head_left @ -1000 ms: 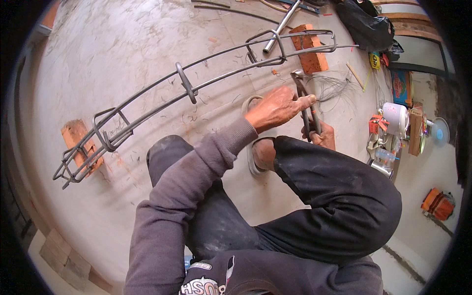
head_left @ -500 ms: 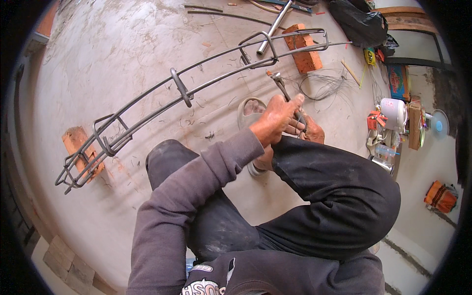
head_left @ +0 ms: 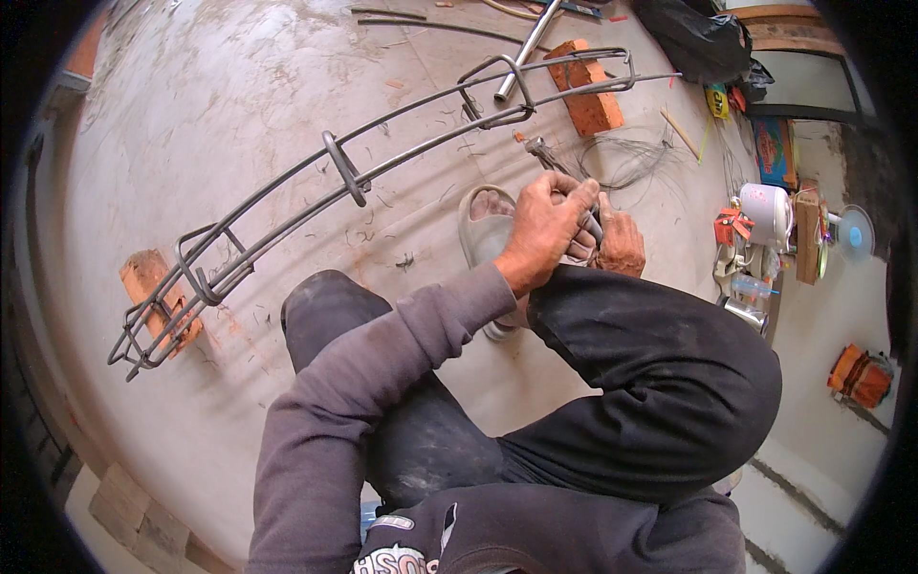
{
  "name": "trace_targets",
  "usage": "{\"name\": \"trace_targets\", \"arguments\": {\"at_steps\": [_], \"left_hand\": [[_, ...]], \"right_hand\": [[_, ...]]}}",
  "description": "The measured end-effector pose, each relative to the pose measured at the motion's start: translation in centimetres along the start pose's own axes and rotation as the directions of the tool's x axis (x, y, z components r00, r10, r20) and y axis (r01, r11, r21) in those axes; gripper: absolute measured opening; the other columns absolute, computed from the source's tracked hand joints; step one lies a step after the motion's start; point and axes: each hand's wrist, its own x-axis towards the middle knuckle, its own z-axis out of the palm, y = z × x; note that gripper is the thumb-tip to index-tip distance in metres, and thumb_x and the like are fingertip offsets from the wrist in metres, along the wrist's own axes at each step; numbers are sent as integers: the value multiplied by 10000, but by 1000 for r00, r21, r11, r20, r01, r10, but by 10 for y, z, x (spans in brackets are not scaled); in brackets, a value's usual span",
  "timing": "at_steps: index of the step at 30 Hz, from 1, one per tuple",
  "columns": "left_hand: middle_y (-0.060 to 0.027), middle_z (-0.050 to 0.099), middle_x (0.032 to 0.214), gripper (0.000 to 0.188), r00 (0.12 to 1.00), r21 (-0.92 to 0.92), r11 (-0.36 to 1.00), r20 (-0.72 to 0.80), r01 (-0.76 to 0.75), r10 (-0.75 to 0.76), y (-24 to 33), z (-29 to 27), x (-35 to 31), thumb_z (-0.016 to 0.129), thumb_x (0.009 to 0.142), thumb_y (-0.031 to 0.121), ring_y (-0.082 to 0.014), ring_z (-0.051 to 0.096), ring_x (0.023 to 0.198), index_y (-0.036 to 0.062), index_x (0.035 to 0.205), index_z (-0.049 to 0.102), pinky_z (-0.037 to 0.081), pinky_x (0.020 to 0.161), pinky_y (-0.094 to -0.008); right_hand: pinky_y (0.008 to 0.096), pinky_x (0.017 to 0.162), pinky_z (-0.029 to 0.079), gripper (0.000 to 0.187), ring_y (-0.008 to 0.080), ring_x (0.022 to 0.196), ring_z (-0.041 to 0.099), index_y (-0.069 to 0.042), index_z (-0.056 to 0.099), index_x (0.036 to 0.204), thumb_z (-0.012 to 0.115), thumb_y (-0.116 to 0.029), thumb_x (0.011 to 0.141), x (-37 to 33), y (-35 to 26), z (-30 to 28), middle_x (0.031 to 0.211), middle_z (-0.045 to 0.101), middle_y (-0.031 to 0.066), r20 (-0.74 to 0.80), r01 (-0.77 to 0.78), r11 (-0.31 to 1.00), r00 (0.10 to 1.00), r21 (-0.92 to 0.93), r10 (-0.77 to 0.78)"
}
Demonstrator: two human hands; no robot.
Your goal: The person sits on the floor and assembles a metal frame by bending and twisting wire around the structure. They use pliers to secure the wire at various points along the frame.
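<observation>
My left hand (head_left: 547,228) is closed round metal pincers (head_left: 541,151), their head pointing up and away to the left. Against the handle end, my right hand (head_left: 622,244) is closed too, one finger raised along it; my right knee hides its lower part. Beyond both hands lies a long, curved dark metal frame (head_left: 287,177), two rods joined by bent loops. Its ends rest on an orange brick (head_left: 585,91) at the far right and another brick (head_left: 145,273) at the left. A loose coil of thin wire (head_left: 626,165) lies just past my hands.
Short wire scraps are scattered over the pale floor (head_left: 382,258). A shiny metal tube (head_left: 528,53) and dark rods (head_left: 449,29) lie beyond the frame. At the right are a black bag (head_left: 693,43), a white appliance (head_left: 765,215) and a small fan (head_left: 854,234).
Both hands have shifted slightly right with the pincers. The left thumb now lies further along the handle, and the right finger is raised higher. The frame stays on its bricks.
</observation>
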Motion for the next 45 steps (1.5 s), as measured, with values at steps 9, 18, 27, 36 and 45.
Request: {"name": "trace_targets", "arguments": {"at_steps": [9, 18, 27, 36, 45], "left_hand": [[-109, 651, 926, 420, 985, -116, 991, 165, 60, -40, 2, -21, 12, 560, 1035, 388, -173, 673, 774, -19, 1073, 655, 621, 647, -314], [-118, 708, 952, 518, 900, -31, 991, 415, -134, 134, 9, -24, 21, 543, 1024, 487, -214, 694, 911, -8, 987, 690, 583, 846, -359], [-118, 702, 901, 492, 884, -7, 989, 447, -150, 137, 27, -23, 10, 499, 1050, 459, -190, 710, 857, -9, 1000, 641, 596, 797, -319], [15, 511, 687, 411, 917, 11, 971, 331, -239, 221, 34, -18, 5, 479, 1079, 394, -64, 455, 556, 5, 1035, 604, 393, 503, -220], [20, 511, 662, 411, 898, -28, 925, 228, -380, 376, 50, -21, 5, 468, 1085, 375, -64, 454, 556, -6, 1075, 622, 384, 517, -220]], "right_hand": [[451, 875, 460, 659, 310, 1021, 547, -116, 600, 1264, 662, 21, 622, 10, 11, 14, 1075, 533, 95, -106, 30, 995, 994, -95, -40], [400, 1030, 452, 528, 304, 1203, 586, -2, 493, 1399, 569, -47, 878, -20, 63, 69, 1311, 591, 163, 375, -185, 481, 864, 857, -336], [347, 943, 555, 647, 227, 1058, 662, 13, 438, 1450, 684, -105, 863, -36, 38, 41, 1284, 620, 187, 723, -733, -147, 680, 665, -121], [324, 725, 549, 553, 205, 784, 634, 57, 539, 1237, 549, -3, 687, -22, 79, 72, 986, 626, 149, 779, -786, 159, 616, 597, 121], [393, 723, 524, 267, 307, 783, 666, -13, 652, 1037, 630, -134, 801, -23, 77, 98, 864, 672, 199, 392, -287, 947, 896, 147, 210]]}}
